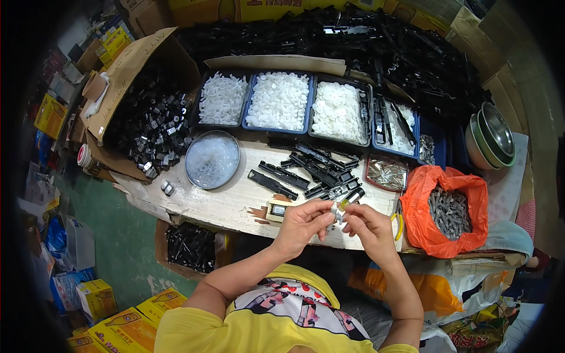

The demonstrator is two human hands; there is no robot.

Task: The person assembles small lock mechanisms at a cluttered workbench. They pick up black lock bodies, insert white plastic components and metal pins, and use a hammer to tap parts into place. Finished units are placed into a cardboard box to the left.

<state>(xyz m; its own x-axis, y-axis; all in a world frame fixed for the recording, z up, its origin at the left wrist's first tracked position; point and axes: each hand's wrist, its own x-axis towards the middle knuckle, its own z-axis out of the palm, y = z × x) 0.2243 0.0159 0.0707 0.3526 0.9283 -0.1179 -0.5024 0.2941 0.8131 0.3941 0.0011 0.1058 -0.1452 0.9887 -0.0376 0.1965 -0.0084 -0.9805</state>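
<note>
My left hand (301, 225) and my right hand (371, 228) meet above the table's front edge, fingertips pinched together. Between them is a small whitish-grey part (338, 212), partly covered by the fingers, so its exact kind does not show. Both hands are closed on it. Just beyond the right fingers lies a small cylinder with a yellow-green body and dark end (354, 197). Beside my left hand rests a cream block with a dark insert (275, 211). Several long black plastic parts (321, 167) lie heaped past the hands.
Trays of small white parts (279, 101) line the back, before a big black heap (282, 41). A round dish (212, 160) and a carton of black pieces (126, 70) stand left. Rightward are a pin box (386, 173), an orange bag (415, 206) and yellow-handled pliers (399, 227).
</note>
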